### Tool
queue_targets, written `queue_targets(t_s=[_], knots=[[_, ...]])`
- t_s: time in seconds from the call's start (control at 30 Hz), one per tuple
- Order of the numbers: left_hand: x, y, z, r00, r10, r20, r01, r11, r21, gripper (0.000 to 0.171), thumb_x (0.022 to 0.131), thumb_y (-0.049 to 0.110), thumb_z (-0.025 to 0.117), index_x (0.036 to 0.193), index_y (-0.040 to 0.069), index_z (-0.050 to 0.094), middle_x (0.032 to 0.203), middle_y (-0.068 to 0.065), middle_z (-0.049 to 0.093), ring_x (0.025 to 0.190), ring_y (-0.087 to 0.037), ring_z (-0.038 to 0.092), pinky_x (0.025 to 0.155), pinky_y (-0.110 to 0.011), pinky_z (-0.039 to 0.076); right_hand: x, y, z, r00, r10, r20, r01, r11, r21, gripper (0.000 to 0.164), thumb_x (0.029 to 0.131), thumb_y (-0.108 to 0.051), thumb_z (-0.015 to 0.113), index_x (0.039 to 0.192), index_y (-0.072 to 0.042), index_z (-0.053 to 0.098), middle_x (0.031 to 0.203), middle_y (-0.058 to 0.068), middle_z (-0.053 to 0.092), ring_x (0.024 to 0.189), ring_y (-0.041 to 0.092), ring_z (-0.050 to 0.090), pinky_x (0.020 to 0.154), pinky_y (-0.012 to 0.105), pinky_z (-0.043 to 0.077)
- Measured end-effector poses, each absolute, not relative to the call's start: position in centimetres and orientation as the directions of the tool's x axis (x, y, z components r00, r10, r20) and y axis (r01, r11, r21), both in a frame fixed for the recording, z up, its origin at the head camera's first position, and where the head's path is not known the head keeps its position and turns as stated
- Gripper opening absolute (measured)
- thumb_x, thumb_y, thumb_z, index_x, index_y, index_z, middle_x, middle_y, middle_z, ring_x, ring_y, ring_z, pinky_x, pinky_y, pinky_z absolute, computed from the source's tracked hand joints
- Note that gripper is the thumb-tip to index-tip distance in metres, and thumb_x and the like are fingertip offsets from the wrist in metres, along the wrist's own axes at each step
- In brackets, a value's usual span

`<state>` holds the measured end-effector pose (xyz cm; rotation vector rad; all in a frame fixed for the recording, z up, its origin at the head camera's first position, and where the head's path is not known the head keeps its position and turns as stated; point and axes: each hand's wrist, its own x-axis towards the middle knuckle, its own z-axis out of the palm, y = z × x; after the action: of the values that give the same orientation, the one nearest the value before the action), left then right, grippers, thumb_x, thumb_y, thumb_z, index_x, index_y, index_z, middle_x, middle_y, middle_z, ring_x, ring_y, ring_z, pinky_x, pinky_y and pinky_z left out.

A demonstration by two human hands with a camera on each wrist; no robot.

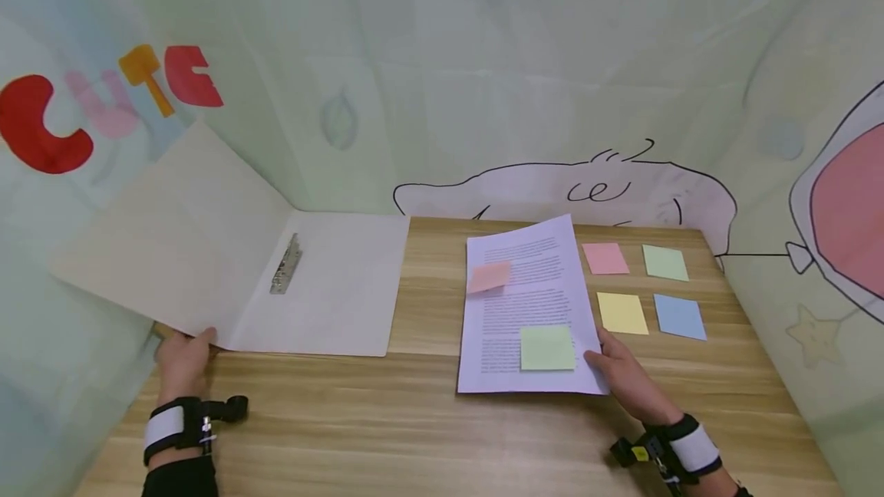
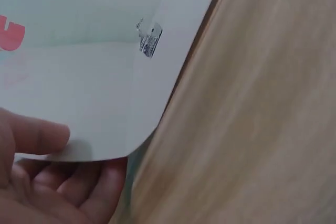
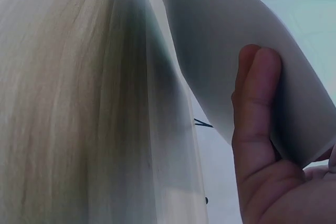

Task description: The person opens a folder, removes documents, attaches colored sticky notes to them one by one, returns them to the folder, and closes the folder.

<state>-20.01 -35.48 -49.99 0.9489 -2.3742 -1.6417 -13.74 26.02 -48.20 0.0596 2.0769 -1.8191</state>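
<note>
An opened white folder (image 1: 345,290) with a metal clip (image 1: 286,265) along its spine lies at the left of the table, its cover tilted up against the backdrop. My left hand (image 1: 185,363) pinches the cover's near edge, thumb on the inner face and fingers underneath, as the left wrist view shows. My right hand (image 1: 631,378) grips printed sheets (image 1: 532,290) by their lower right edge, the fingers (image 3: 257,103) behind them and the sheets raised off the table. A pink sticky note (image 1: 489,276) and a green sticky note (image 1: 547,348) are on the top page.
Right of the sheets, pink (image 1: 605,258), green (image 1: 665,262), yellow (image 1: 622,314) and blue (image 1: 680,317) sticky notes lie in two rows. A printed cloth backdrop (image 1: 442,83) rises along the table's back and sides. Bare wood tabletop (image 1: 387,420) stretches across the front.
</note>
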Motion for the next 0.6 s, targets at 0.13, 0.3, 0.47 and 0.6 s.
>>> queue_targets(t_s=[0.13, 0.3, 0.47, 0.6], knots=[[-19.7, -35.9, -50.4, -0.85, -0.45, -0.275, -0.428, 0.282, 0.859, 0.055, 0.097, 0.021, 0.044, 0.142, -0.008, 0.032, 0.143, -0.02, 0.035, 0.114, -0.018, 0.041, 0.085, -0.016, 0.038, -13.6, 26.0, -48.3, -0.927, -0.217, -0.304, 0.276, 0.151, -0.949, 0.054, 0.101, -0.004, 0.024, 0.151, -0.004, 0.003, 0.141, 0.023, 0.035, 0.106, 0.028, 0.053, 0.082, 0.033, 0.046], [-19.0, -35.9, -50.6, -0.908, -0.334, -0.255, -0.346, 0.249, 0.905, 0.052, 0.097, 0.013, 0.047, 0.14, -0.01, 0.029, 0.134, -0.016, 0.041, 0.099, 0.001, 0.047, 0.074, -0.011, 0.044, -13.6, 25.9, -48.2, -0.928, -0.224, -0.298, 0.272, 0.138, -0.952, 0.054, 0.101, -0.003, 0.024, 0.151, -0.005, 0.002, 0.143, 0.022, 0.034, 0.107, 0.028, 0.053, 0.084, 0.033, 0.046], [-18.2, -35.1, -50.5, -0.943, -0.234, -0.238, -0.288, 0.21, 0.934, 0.05, 0.095, 0.005, 0.05, 0.135, -0.015, 0.028, 0.126, -0.019, 0.043, 0.086, 0.008, 0.05, 0.073, -0.018, 0.05, -13.5, 25.8, -48.0, -0.927, -0.217, -0.307, 0.282, 0.138, -0.949, 0.055, 0.101, -0.004, 0.025, 0.151, -0.004, 0.002, 0.144, 0.022, 0.033, 0.107, 0.028, 0.052, 0.084, 0.033, 0.045], [-17.7, -33.9, -50.5, -0.961, -0.096, -0.261, -0.273, 0.153, 0.95, 0.054, 0.093, -0.002, 0.048, 0.136, -0.017, 0.019, 0.135, -0.033, 0.026, 0.086, 0.005, 0.053, 0.076, -0.028, 0.052, -13.3, 25.9, -48.0, -0.926, -0.207, -0.317, 0.288, 0.156, -0.945, 0.055, 0.101, -0.004, 0.025, 0.15, -0.003, 0.001, 0.145, 0.021, 0.03, 0.108, 0.028, 0.051, 0.084, 0.031, 0.044]])
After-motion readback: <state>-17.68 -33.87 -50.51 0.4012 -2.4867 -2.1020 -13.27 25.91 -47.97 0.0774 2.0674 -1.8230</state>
